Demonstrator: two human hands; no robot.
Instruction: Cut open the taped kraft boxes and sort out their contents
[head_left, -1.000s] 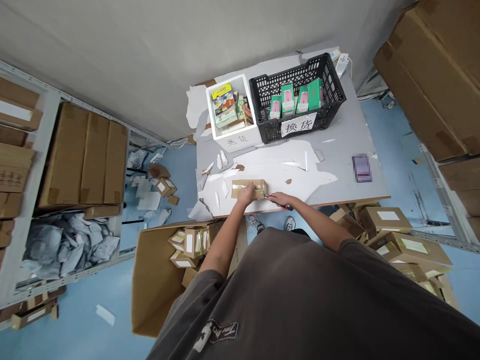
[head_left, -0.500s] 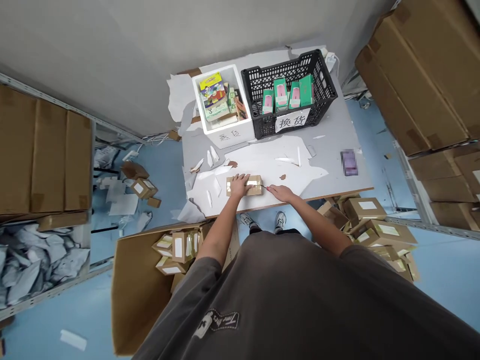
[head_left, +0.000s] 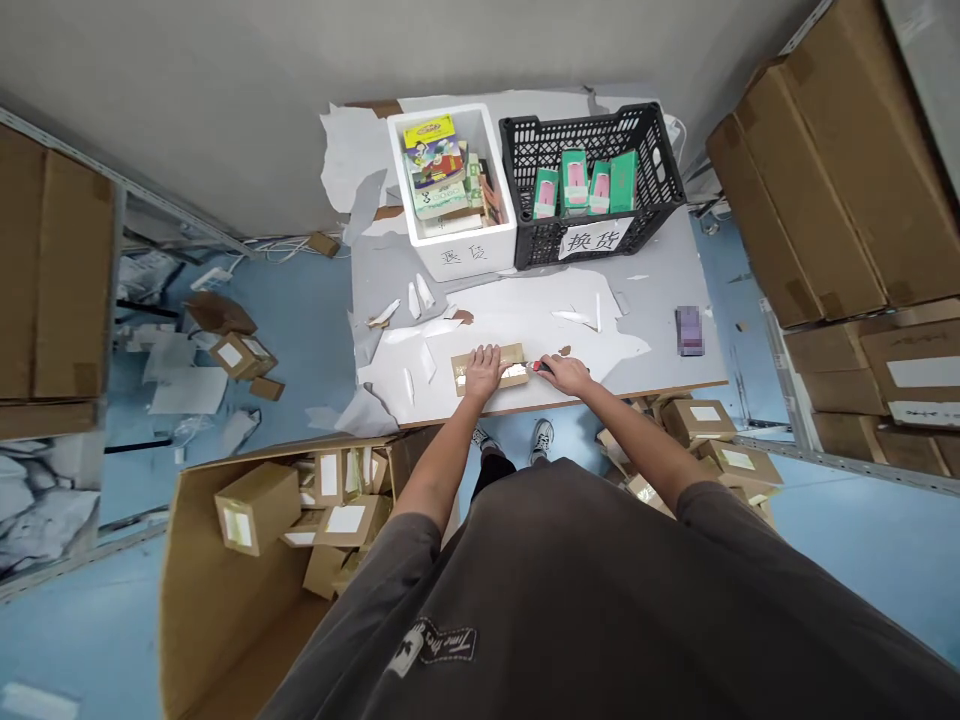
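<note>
A small cardboard box with a white label and tape lies near the front edge of the table. My left hand grips it from above, thumb pointing right along the top. In my right hand is a red-and-black box cutter, fingers closed round its handle. Its blade end points left at the box's right end; whether it cuts into the tape is too small to tell. Torn white paper covers the tabletop around the box.
Behind stand a white foam box of mixed packages and a black crate with green boxes. A purple item lies at right. A large open carton of parcels stands lower left. Stacked cartons rise at right.
My right hand has turned and moved slightly up, showing more of the cutter's red-and-black handle. My left hand stays on the box. The view has shifted, revealing more of the carton at lower left.
</note>
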